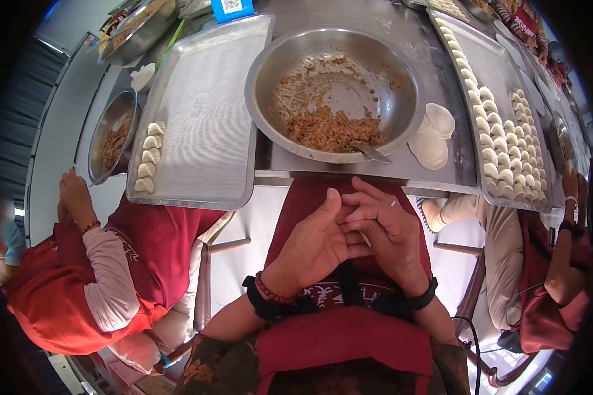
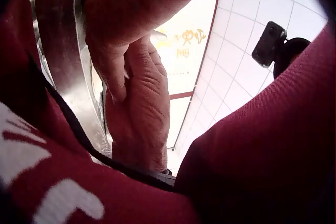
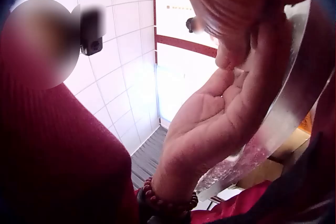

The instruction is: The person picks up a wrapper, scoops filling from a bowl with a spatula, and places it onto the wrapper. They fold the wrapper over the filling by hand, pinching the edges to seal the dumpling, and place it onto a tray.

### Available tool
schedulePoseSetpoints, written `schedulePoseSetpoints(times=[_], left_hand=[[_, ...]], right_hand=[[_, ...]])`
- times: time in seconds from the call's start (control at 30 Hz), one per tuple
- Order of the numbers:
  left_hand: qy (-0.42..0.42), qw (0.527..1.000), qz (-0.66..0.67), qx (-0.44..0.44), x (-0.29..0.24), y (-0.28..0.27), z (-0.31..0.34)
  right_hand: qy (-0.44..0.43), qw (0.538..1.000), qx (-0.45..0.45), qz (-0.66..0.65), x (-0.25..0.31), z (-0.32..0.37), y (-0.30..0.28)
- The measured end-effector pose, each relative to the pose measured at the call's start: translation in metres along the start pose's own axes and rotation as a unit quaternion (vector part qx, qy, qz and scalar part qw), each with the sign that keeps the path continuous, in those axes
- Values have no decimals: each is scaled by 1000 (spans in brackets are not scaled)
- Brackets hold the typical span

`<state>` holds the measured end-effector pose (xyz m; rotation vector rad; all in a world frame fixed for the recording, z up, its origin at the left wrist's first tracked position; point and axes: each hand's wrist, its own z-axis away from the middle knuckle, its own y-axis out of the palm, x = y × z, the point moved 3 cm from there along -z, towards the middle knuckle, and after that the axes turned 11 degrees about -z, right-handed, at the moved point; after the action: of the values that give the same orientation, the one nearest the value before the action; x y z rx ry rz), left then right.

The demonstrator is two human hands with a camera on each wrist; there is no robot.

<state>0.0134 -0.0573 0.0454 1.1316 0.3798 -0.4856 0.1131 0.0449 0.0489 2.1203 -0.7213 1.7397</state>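
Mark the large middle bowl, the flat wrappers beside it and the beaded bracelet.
Large middle bowl (image 1: 265, 90): head view, bare inner wall, left side.
Flat wrappers (image 1: 429, 149): head view, lower round.
Beaded bracelet (image 3: 164, 201): right wrist view, row of beads.

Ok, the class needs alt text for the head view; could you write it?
A person's left hand and right hand meet in front of a steel bowl containing minced filling. The left tray holds a short row of dumplings, the right tray many more; flat pale wrappers lie between bowl and right tray.

Dumplings (image 1: 505, 162) on metal trays (image 1: 204, 99) and bowls (image 1: 402, 92) of filling (image 1: 329, 128) suggest a kitchen.
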Motion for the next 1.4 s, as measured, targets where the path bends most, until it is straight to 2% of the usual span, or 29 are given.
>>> schedulePoseSetpoints(times=[0.13, 0.23, 0.33, 0.53, 0.67, 0.73, 0.83, 1.03, 1.23, 1.4], left_hand=[[0, 1000, 8, 12, 4, -8, -2], [1, 1000, 14, 9, 2, -4, -1], [5, 1000, 11, 19, 1, -2, -1], [4, 1000, 16, -3, 2, -1, -2], [4, 999, 30, -10, 3, -3, -2], [11, 999, 38, 15, 4, -6, -2], [17, 999, 30, 13, 2, -3, -2], [13, 1000, 22, -10, -1, 5, -2], [27, 999, 32, 10, 4, -2, -4], [49, 996, 67, 32, 4, -3, -3]], right_hand=[[-2, 1000, 7, 16, 1, 1, -1], [35, 999, -17, 11, 14, -2, -1], [3, 998, 19, 62, 13, -3, -3], [-37, 997, 18, 69, 3, -1, -3], [24, 999, -26, 3, 11, -2, -4], [38, 998, -46, -24, 8, -1, -7], [6, 999, -31, -26, 4, -1, -7], [-49, 994, 7, 96, 3, -2, -4], [-57, 992, 19, 111, 6, -3, -4], [8, 998, -54, -8, 6, -1, -5]])
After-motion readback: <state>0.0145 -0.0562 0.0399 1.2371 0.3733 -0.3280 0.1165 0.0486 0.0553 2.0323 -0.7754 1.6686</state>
